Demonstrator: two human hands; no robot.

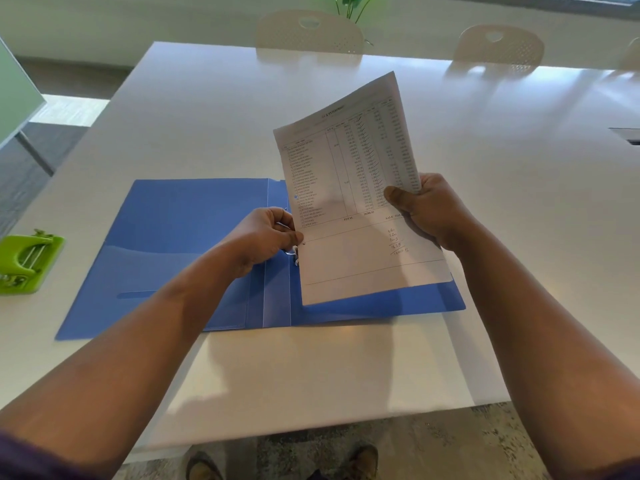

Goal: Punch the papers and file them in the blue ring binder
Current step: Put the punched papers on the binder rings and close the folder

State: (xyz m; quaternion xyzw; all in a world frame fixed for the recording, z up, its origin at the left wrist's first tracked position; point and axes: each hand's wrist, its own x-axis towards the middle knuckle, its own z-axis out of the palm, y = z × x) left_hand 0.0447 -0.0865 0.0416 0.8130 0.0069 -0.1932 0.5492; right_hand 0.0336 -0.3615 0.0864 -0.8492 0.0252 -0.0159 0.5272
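Hiding binder rings [293,252]: papers [353,202] in both hands.

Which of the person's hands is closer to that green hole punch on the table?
The left hand. It holds the papers' left edge, to the right of the green hole punch; the right hand grips their far side, farther away.

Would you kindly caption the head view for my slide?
Both hands, left and right, hold printed papers over the open blue ring binder; green hole punch aside.
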